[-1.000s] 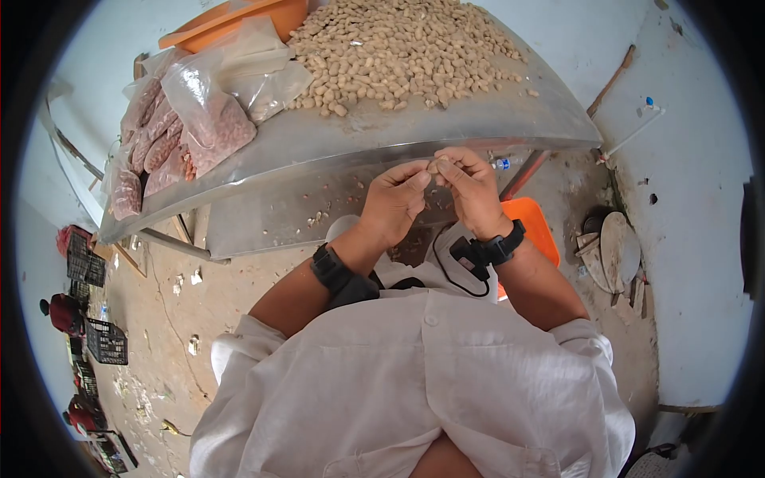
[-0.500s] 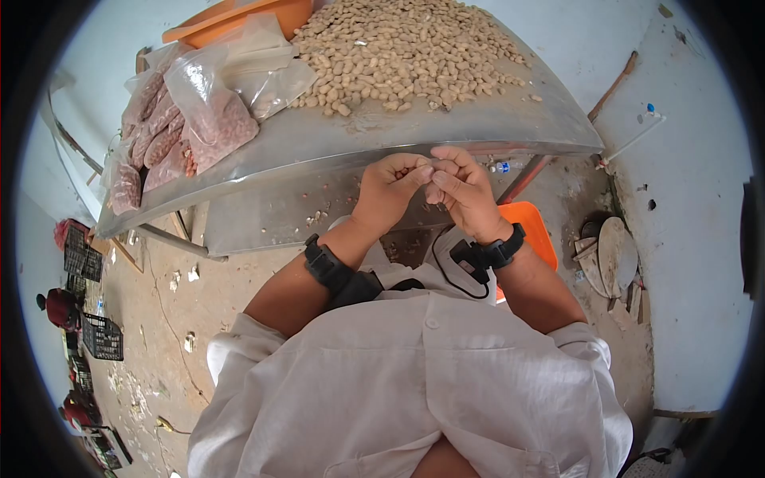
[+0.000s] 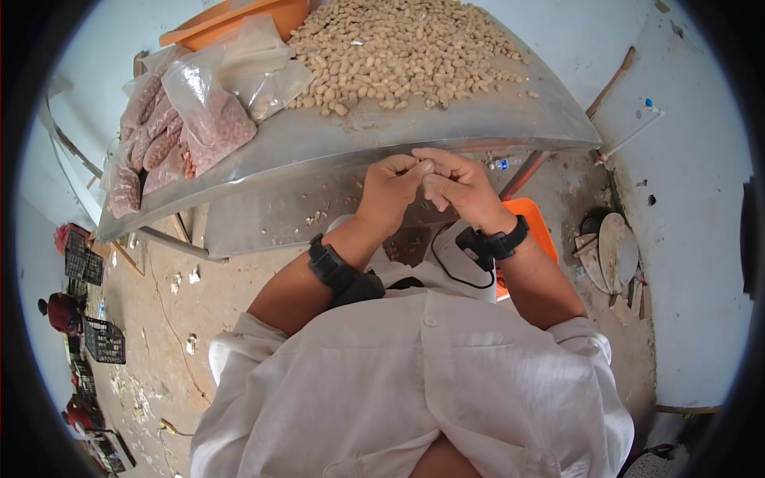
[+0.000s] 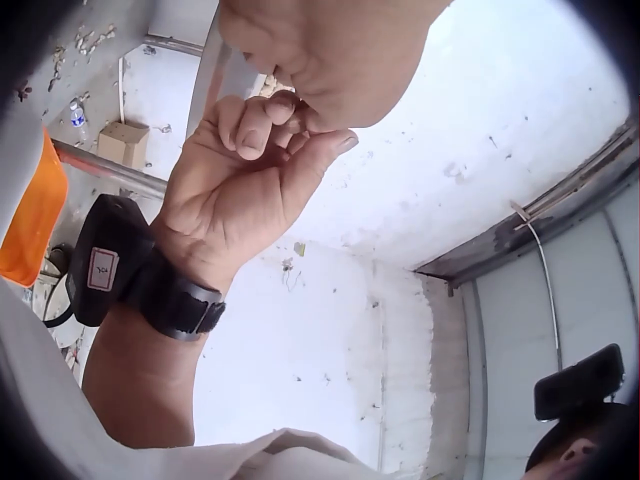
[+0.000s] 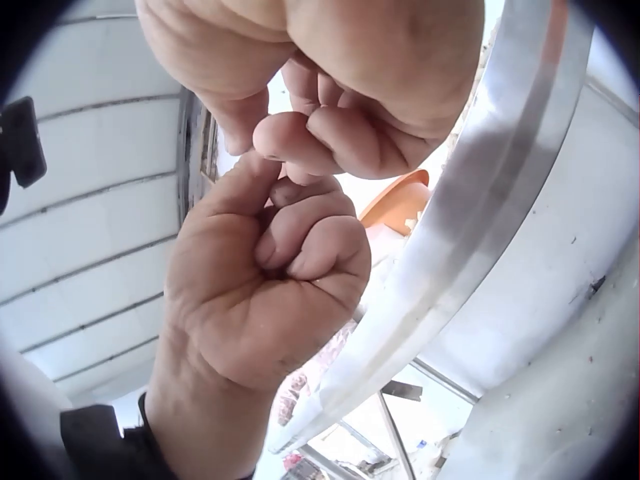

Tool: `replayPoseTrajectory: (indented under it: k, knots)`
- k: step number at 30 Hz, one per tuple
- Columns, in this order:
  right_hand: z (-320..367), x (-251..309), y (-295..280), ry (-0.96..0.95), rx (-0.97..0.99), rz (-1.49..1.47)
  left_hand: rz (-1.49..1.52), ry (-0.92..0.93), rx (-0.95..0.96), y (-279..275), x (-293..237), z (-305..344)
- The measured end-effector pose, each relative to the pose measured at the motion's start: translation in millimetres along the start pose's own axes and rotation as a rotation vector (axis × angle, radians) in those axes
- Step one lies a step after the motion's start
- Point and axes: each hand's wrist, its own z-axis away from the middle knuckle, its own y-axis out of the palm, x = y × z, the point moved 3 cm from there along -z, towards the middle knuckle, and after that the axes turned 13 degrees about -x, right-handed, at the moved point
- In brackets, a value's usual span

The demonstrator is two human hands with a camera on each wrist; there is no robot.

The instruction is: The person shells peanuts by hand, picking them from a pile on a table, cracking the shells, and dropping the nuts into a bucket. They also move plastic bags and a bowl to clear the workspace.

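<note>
Over the near edge of the metal table, my two hands meet at the fingertips. My left hand pinches with thumb and forefinger what appears to be a peanut, mostly hidden by the fingers. In the right wrist view this left hand has its other fingers folded toward the palm. My right hand touches the left fingertips. Its thumb stands apart from the bent fingers in the left wrist view, and I cannot tell what they hold. A heap of unshelled peanuts covers the table beyond.
Plastic bags of shelled peanuts lie at the table's left, near an orange basin. An orange container stands below by my right forearm. Peanut debris is scattered on the lower shelf. Black crates stand on the floor at far left.
A peanut showed between both hands' fingertips a second ago; now fingers cover it. My right hand has shifted slightly left, its forefinger reaching over the left fingertips.
</note>
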Motion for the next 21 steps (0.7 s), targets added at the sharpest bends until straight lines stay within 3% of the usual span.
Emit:
replayPoseTrajectory:
  k: [4, 13, 21]
  knots:
    - [-2, 4, -3, -0.018, 0.037, 0.09, 0.256, -0.168, 0.075, -1, 10, 0]
    - [2, -25, 7, -0.072, -0.111, -0.219, 0.361, -0.084, 0.016, 7, 18, 4]
    - [0, -33, 1, 0.03, -0.113, -0.33, 0.505, -0.185, 0.07, 6, 20, 6]
